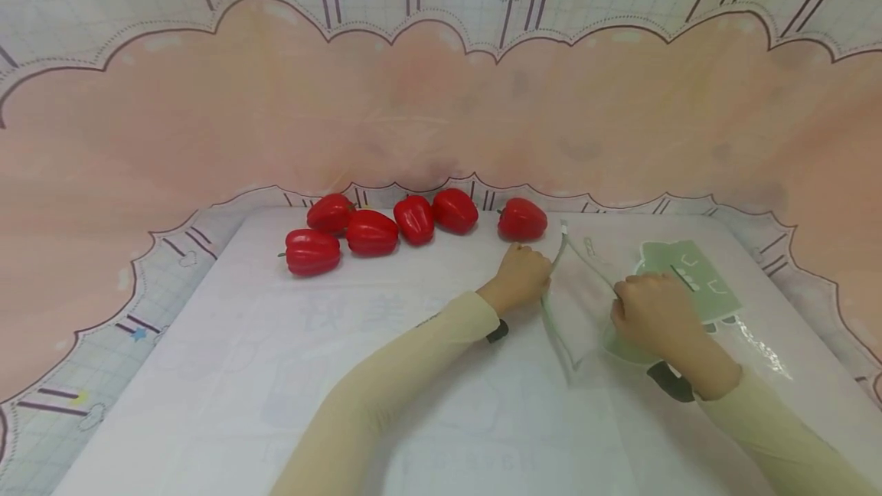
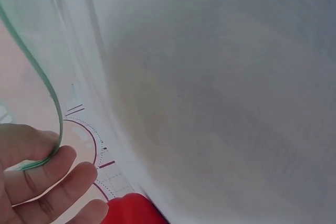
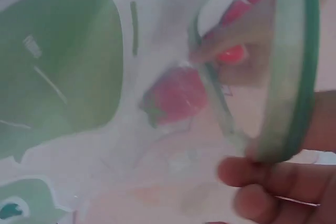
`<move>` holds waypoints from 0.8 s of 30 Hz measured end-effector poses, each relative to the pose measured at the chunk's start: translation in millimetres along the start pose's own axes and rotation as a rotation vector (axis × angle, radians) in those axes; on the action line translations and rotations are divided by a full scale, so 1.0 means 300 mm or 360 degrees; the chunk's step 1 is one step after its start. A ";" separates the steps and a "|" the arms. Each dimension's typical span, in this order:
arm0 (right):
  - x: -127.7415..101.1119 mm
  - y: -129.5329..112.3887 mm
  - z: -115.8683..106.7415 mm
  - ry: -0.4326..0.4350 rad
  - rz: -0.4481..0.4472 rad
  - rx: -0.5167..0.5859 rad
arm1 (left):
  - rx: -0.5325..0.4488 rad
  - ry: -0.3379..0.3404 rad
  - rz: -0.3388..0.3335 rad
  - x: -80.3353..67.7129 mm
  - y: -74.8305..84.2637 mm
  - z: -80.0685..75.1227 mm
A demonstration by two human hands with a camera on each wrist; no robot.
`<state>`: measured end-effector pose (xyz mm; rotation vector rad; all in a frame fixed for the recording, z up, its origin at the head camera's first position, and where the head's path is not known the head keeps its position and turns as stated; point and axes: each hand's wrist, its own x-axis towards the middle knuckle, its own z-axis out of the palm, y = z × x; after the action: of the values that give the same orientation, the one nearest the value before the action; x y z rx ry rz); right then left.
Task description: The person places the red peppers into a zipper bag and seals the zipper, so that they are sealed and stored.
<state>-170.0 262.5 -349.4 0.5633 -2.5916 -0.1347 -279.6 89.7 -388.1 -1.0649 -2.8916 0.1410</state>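
Six red peppers (image 1: 413, 224) lie left of a clear zip bag (image 1: 586, 297) on the table. The left hand (image 1: 520, 275) pinches the bag's left rim beside the nearest pepper (image 1: 522, 220); the right hand (image 1: 654, 312) grips the opposite rim (mouth held open).

Clear plastic zip bag (image 1: 586, 289) with green printed panel and green zip rim, lying flat at the right of the surface, mouth facing left and pulled open. Six red peppers (image 1: 413, 220) in a far-side row.
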 end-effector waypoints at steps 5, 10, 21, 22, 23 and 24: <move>0.026 0.011 -0.021 0.0385 -0.0201 -0.0042 | 0.0020 -0.0015 0.0008 0.000 -0.008 0.009; 0.042 0.036 -0.047 0.0510 -0.0339 -0.0046 | 0.0069 -0.0048 -0.0003 0.000 -0.022 0.019; 0.048 0.049 -0.019 0.0523 -0.0335 -0.0069 | -0.0125 -0.0039 0.0034 0.015 -0.014 0.026; 0.047 0.048 -0.013 0.0511 -0.0322 -0.0069 | -0.0127 -0.0039 0.0042 0.014 -0.010 0.024; 0.047 0.047 -0.009 0.0501 -0.0311 -0.0064 | -0.0133 -0.0038 0.0044 0.012 -0.008 0.022; 0.047 0.047 -0.005 0.0497 -0.0303 -0.0057 | -0.0144 -0.0040 0.0044 0.010 -0.006 0.019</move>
<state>-185.6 269.5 -339.2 0.7537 -2.2278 -0.1428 -283.4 89.9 -393.4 -1.1251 -2.9323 0.0256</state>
